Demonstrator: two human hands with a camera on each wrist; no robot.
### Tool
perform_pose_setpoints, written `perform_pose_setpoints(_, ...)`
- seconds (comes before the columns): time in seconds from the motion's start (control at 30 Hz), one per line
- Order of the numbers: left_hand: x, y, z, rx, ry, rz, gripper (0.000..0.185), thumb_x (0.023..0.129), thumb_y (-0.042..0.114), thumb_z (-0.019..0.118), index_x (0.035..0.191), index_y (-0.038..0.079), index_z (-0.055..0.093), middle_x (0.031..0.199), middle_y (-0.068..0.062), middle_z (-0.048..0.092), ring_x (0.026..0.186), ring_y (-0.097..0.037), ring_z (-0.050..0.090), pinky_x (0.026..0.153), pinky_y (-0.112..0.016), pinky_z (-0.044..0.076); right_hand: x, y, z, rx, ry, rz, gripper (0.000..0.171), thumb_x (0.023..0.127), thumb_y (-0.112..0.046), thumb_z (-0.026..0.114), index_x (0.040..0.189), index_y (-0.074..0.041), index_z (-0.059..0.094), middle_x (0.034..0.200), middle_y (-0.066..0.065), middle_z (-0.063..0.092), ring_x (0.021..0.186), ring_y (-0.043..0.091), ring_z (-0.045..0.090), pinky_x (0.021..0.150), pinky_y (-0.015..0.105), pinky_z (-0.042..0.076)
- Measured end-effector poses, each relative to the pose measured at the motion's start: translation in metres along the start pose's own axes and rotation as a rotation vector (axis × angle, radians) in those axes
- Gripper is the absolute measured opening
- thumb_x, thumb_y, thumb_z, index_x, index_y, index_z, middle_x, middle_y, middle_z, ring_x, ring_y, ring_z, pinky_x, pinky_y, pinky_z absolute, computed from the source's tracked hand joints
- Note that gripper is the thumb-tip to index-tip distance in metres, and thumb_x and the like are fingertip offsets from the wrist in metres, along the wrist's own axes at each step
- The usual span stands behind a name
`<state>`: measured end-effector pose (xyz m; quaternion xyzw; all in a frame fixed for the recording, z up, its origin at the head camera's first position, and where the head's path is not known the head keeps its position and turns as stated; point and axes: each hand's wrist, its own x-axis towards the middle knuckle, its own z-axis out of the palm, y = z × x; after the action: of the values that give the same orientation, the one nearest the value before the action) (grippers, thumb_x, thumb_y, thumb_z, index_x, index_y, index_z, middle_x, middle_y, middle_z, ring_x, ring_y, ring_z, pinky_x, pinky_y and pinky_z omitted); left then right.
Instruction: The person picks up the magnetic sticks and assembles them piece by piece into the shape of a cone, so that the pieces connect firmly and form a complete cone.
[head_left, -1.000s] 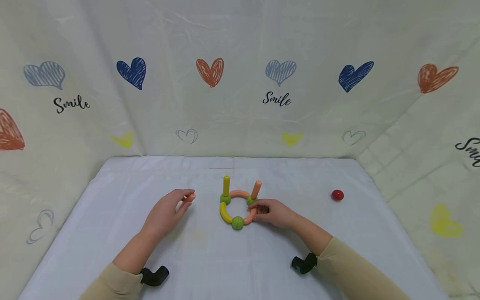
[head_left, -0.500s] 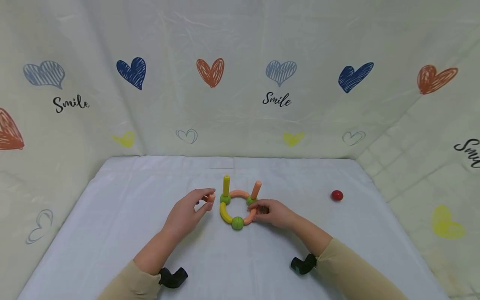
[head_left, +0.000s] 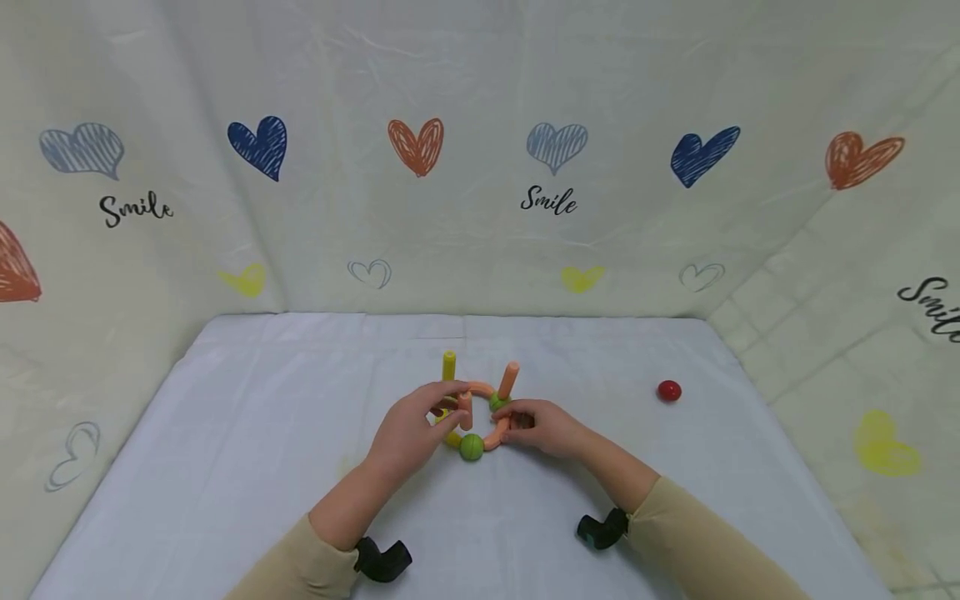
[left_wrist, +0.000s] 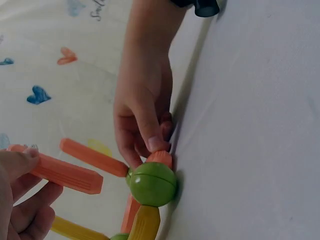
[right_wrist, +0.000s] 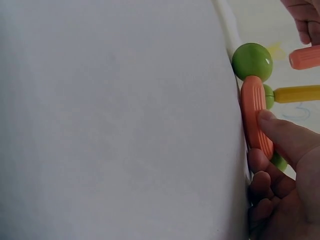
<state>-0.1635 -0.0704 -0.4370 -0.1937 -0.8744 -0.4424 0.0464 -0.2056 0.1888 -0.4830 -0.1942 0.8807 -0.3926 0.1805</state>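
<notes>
A ring of curved salmon and yellow pieces joined by green balls lies on the white cloth. Its front green ball (head_left: 471, 447) carries no rod, while a yellow rod (head_left: 449, 365) and a salmon rod (head_left: 508, 380) stand up from the two rear balls. My left hand (head_left: 408, 429) pinches another salmon rod (left_wrist: 70, 174) by its upper end, roughly upright, over the ring's left side. My right hand (head_left: 547, 427) grips the curved salmon piece (right_wrist: 255, 112) at the ring's right, thumb on top. The left hand hides the rear left ball in the head view.
A red ball (head_left: 669, 391) sits alone toward the table's right side. The cloth-covered table (head_left: 262, 400) meets a pale curtain (head_left: 480, 250) printed with hearts. Black wrist devices show below the left sleeve (head_left: 300, 558) and right sleeve (head_left: 697, 533).
My left hand has moved right with the salmon rod, from left of the ring to over it. The right hand keeps its hold on the curved piece.
</notes>
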Motion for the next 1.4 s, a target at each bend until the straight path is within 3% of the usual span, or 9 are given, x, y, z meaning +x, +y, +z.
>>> perform_pose_setpoints(0.2, 0.000, 0.005, 0.005, -0.024, -0.004, 0.023, 0.040, 0.091, 0.022, 0.074, 0.130, 0.028, 0.066, 0.108, 0.017, 0.065, 0.099, -0.004, 0.062, 0.084, -0.035, 0.054, 0.000, -0.001, 0.002, 0.009, 0.001, -0.013, 0.030, 0.091, -0.027, 0.074, 0.120, -0.019, 0.071, 0.094, -0.005, 0.061, 0.086, 0.016, 0.052, 0.073, 0.028, 0.044)
perform_pose_setpoints(0.43, 0.000, 0.003, 0.009, -0.005, -0.011, 0.010, 0.044, 0.092, 0.026, 0.073, 0.127, 0.049, 0.061, 0.100, 0.020, 0.062, 0.094, -0.003, 0.062, 0.082, -0.031, 0.054, -0.001, -0.004, 0.001, 0.012, 0.004, -0.015, 0.029, 0.091, -0.027, 0.074, 0.119, -0.019, 0.071, 0.093, -0.005, 0.061, 0.085, 0.017, 0.052, 0.072, 0.028, 0.044)
perform_pose_setpoints(0.57, 0.000, 0.000, 0.013, -0.001, -0.020, 0.005, 0.047, 0.091, 0.027, 0.073, 0.126, 0.055, 0.057, 0.098, 0.021, 0.061, 0.093, -0.002, 0.062, 0.081, -0.032, 0.054, -0.001, -0.004, 0.000, 0.016, 0.004, -0.019, 0.029, 0.091, -0.026, 0.074, 0.119, -0.018, 0.071, 0.093, -0.005, 0.061, 0.086, 0.017, 0.052, 0.072, 0.028, 0.044)
perform_pose_setpoints(0.93, -0.001, -0.005, 0.021, 0.018, -0.035, 0.044, 0.054, 0.091, 0.023, 0.074, 0.131, 0.052, 0.053, 0.103, 0.022, 0.063, 0.097, 0.000, 0.061, 0.082, -0.028, 0.053, -0.002, -0.003, 0.000, 0.007, 0.004, -0.041, 0.029, 0.091, -0.025, 0.074, 0.119, -0.018, 0.071, 0.089, -0.005, 0.061, 0.083, 0.016, 0.052, 0.071, 0.027, 0.044)
perform_pose_setpoints(1.1, 0.000, -0.001, 0.017, 0.000, -0.051, 0.022, 0.054, 0.091, 0.024, 0.074, 0.130, 0.054, 0.053, 0.105, 0.021, 0.061, 0.100, -0.002, 0.059, 0.087, -0.035, 0.052, -0.001, -0.003, 0.000, 0.008, 0.003, -0.029, 0.029, 0.091, -0.026, 0.074, 0.119, -0.018, 0.071, 0.088, -0.005, 0.060, 0.083, 0.017, 0.052, 0.071, 0.028, 0.044)
perform_pose_setpoints(1.27, 0.000, 0.004, 0.008, -0.039, -0.044, 0.007, 0.045, 0.091, 0.026, 0.074, 0.129, 0.046, 0.060, 0.113, 0.020, 0.061, 0.103, -0.003, 0.059, 0.089, -0.040, 0.052, -0.001, -0.004, 0.001, -0.006, 0.004, -0.021, 0.029, 0.091, -0.026, 0.074, 0.119, -0.019, 0.071, 0.090, -0.006, 0.060, 0.084, 0.016, 0.052, 0.071, 0.028, 0.044)
perform_pose_setpoints(1.4, 0.000, -0.001, 0.004, -0.032, -0.049, 0.010, 0.043, 0.092, 0.025, 0.073, 0.130, 0.042, 0.061, 0.113, 0.016, 0.063, 0.102, -0.004, 0.059, 0.087, -0.038, 0.053, -0.002, -0.005, 0.001, -0.003, 0.002, -0.021, 0.029, 0.091, -0.024, 0.073, 0.119, -0.018, 0.071, 0.092, -0.005, 0.061, 0.085, 0.016, 0.052, 0.072, 0.028, 0.045)
